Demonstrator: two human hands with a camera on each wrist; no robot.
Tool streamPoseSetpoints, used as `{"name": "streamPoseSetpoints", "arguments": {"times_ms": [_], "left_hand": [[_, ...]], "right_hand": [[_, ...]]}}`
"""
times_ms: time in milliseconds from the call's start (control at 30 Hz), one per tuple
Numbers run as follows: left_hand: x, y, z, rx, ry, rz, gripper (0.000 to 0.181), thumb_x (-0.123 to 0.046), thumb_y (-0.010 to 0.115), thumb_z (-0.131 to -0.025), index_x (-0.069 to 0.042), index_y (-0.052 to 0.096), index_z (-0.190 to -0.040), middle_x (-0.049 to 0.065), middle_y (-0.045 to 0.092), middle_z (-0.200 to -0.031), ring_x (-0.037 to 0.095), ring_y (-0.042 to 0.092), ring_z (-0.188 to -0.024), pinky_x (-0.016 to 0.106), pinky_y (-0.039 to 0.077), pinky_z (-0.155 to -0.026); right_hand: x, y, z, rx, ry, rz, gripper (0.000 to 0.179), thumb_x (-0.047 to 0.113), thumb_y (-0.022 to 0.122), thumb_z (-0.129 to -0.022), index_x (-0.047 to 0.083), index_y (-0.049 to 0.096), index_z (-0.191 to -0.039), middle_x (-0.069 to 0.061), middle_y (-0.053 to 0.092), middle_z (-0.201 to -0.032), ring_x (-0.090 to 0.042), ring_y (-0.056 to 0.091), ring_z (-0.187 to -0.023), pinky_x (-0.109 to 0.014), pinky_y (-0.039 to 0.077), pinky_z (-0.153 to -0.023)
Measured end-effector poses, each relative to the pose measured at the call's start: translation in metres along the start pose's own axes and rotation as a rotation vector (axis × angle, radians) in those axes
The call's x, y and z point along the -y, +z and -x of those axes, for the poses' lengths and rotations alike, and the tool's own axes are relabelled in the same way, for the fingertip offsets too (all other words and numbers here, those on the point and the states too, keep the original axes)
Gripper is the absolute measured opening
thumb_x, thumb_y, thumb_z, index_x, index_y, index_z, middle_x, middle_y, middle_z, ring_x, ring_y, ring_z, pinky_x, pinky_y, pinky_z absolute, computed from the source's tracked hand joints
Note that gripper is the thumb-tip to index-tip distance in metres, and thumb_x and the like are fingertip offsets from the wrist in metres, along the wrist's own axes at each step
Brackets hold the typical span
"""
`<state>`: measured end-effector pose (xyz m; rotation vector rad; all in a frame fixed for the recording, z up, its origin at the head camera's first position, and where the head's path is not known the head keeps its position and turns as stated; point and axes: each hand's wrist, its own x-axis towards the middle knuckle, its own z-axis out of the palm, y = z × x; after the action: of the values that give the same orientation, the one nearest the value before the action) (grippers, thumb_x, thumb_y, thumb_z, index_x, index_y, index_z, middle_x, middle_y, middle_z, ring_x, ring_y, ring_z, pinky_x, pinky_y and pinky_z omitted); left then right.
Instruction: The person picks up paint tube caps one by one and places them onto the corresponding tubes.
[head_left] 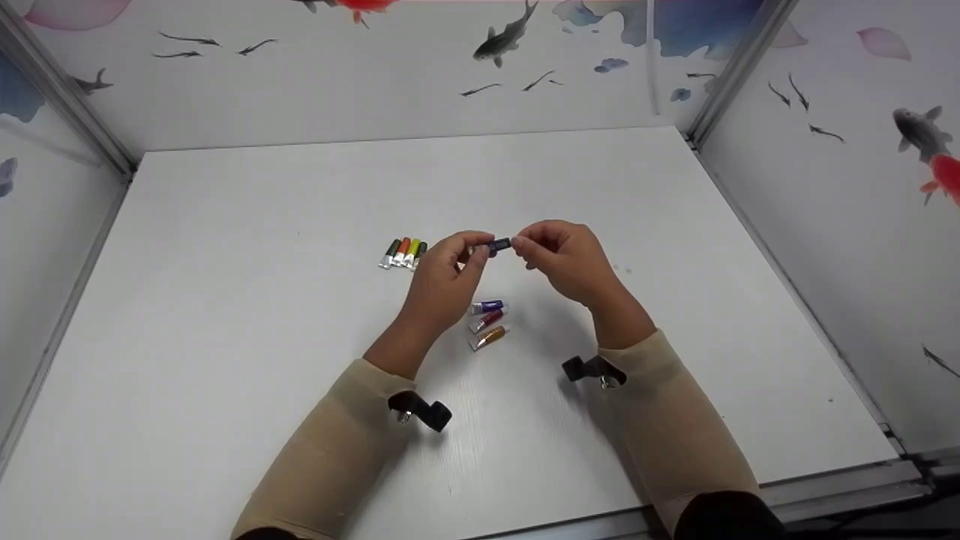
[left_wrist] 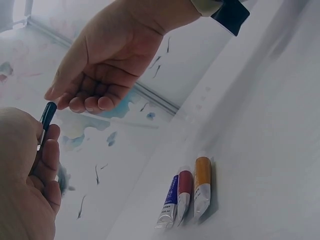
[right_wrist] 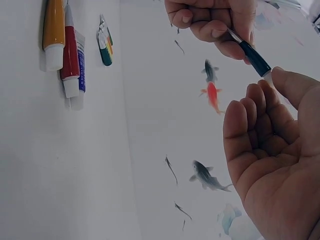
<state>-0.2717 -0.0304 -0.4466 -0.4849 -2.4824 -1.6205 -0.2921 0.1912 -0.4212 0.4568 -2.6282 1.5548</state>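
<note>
My left hand (head_left: 448, 276) pinches a small dark blue-green paint tube (head_left: 499, 244) between thumb and fingers above the table. The right hand (head_left: 571, 259) pinches the white cap end (right_wrist: 268, 77) of that tube between thumb and forefinger, its other fingers curled loosely. On the table below the hands lie three paint tubes with white ends: purple-blue (head_left: 489, 306), dark red (head_left: 487, 321) and ochre (head_left: 489, 337). Beyond my left hand lies a row of several tubes, among them a dark green (head_left: 391, 253), an orange (head_left: 403, 250) and a yellow-green one (head_left: 412, 252); the hand partly hides this row.
A white table (head_left: 225, 315) carries everything. Small pale bits (head_left: 622, 268) lie on it to the right of my right hand. White panels (head_left: 360, 97) painted with fish stand at the back and sides. Each sleeve bears a black wrist mount (head_left: 431, 414).
</note>
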Motion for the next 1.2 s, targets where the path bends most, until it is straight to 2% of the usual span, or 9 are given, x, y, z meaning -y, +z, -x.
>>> {"name": "streamPoseSetpoints", "arguments": {"times_ms": [433, 667, 867, 1200], "left_hand": [[-0.0011, 0.0001, 0.0015, -0.003, -0.005, 0.008, 0.028, -0.036, 0.057, -0.112, -0.021, 0.071, -0.132, -0.003, 0.068, -0.106, 0.016, 0.058, -0.096, 0.033, 0.054, -0.08], [-0.0012, -0.0007, 0.0011, -0.004, -0.006, 0.016, 0.027, -0.036, 0.056, -0.112, -0.022, 0.07, -0.131, -0.004, 0.068, -0.108, 0.015, 0.058, -0.098, 0.032, 0.054, -0.08], [-0.0008, -0.0006, 0.001, 0.001, -0.016, 0.01, 0.028, -0.038, 0.056, -0.112, -0.023, 0.07, -0.132, -0.004, 0.067, -0.108, 0.015, 0.058, -0.098, 0.032, 0.055, -0.081], [-0.0004, -0.0009, 0.001, -0.003, -0.007, 0.008, 0.028, -0.035, 0.056, -0.112, -0.022, 0.071, -0.131, -0.003, 0.065, -0.103, 0.016, 0.057, -0.095, 0.033, 0.053, -0.078]], "right_hand": [[-0.0009, 0.001, -0.0002, 0.001, 0.019, -0.002, 0.023, 0.038, 0.072, -0.103, 0.016, 0.081, -0.101, -0.006, 0.072, -0.091, -0.022, 0.068, -0.082, -0.033, 0.057, -0.075], [-0.0006, 0.0013, -0.0001, -0.004, -0.016, -0.01, 0.026, 0.039, 0.073, -0.102, 0.016, 0.081, -0.109, -0.005, 0.073, -0.093, -0.023, 0.068, -0.082, -0.03, 0.057, -0.074], [-0.0009, -0.0001, 0.0022, -0.013, -0.063, -0.073, 0.028, 0.027, 0.079, -0.098, 0.014, 0.077, -0.123, -0.005, 0.073, -0.103, -0.022, 0.066, -0.09, -0.024, 0.058, -0.077], [-0.001, -0.0008, 0.0037, -0.012, -0.151, -0.127, 0.025, 0.012, 0.08, -0.096, 0.01, 0.077, -0.121, -0.012, 0.074, -0.109, -0.022, 0.066, -0.092, -0.023, 0.059, -0.082]]}}
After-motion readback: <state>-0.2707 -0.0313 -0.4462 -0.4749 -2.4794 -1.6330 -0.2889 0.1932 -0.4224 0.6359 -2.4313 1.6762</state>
